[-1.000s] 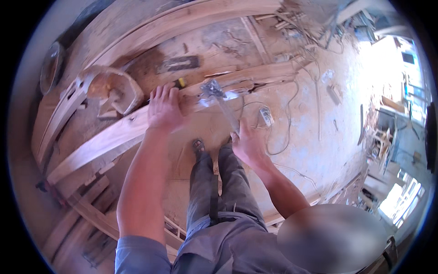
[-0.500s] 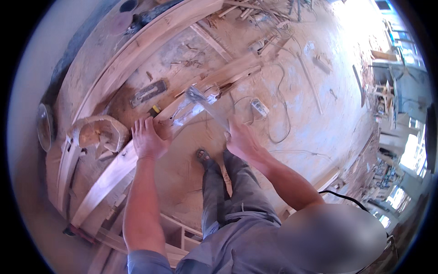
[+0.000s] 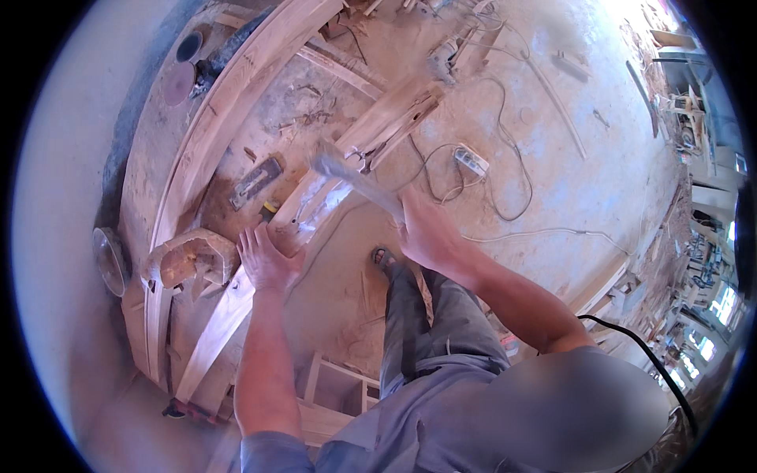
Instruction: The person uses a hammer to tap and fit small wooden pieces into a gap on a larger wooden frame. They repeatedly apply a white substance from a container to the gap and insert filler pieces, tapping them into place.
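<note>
A dusty, pale floor (image 3: 556, 177) spreads beneath a long, curved, light-brown wooden beam (image 3: 225, 315). My left hand (image 3: 270, 260) lies on it, thumb spread from fingers; my right hand (image 3: 430, 232) is clamped around a pale-handled, hammer-like tool (image 3: 364, 183), its head blurred over the beam.

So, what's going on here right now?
A person's left hand lies across a long, pale, curved wooden beam, fingers spread. The right hand grips a straight-handled tool with a grey head, held over the beam; its head is blurred, so contact is unclear. A white rectangular power strip lies on the dusty floor.
</note>
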Demonstrator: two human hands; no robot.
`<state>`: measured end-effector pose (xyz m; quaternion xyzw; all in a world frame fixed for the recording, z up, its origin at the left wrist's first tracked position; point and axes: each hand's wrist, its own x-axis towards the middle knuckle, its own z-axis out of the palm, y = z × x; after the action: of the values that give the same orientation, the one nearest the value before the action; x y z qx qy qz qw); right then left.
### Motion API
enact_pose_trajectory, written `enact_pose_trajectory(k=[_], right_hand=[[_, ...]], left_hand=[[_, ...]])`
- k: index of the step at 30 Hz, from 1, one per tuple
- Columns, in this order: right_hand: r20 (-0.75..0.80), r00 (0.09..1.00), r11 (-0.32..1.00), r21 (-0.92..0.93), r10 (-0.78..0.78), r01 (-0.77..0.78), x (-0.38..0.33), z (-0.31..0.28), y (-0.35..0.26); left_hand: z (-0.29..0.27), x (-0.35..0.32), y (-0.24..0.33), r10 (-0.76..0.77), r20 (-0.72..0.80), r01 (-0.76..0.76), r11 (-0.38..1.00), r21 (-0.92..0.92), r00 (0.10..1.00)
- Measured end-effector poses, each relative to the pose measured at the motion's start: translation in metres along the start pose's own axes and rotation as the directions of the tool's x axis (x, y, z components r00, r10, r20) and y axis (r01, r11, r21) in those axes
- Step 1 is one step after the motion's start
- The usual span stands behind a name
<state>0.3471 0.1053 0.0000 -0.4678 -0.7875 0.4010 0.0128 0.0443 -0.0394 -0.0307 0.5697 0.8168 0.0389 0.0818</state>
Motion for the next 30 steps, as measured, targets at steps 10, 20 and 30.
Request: enact_pose_trajectory(k=[10,20,30], right_hand=[[0.157,0.987,0.997,-0.074,0.046,-0.034,0.03,-0.053,0.006],[0.504,0.863,0.987,-0.152,0.04,0.043,0.197,-0.126,-0.035],[0.383,0.923,0.879,-0.422,-0.051,0.224,0.278,-0.1,-0.028]], left_hand=[[-0.007,0.0,0.005,-0.037,0.039,0.038,0.999,-0.018,0.999],[-0.006,0.001,-0.001,-0.015,-0.005,0.014,0.997,-0.078,1.0],[-0.003,0.003,-0.005,0.035,-0.101,-0.047,0.991,-0.123,0.994]])
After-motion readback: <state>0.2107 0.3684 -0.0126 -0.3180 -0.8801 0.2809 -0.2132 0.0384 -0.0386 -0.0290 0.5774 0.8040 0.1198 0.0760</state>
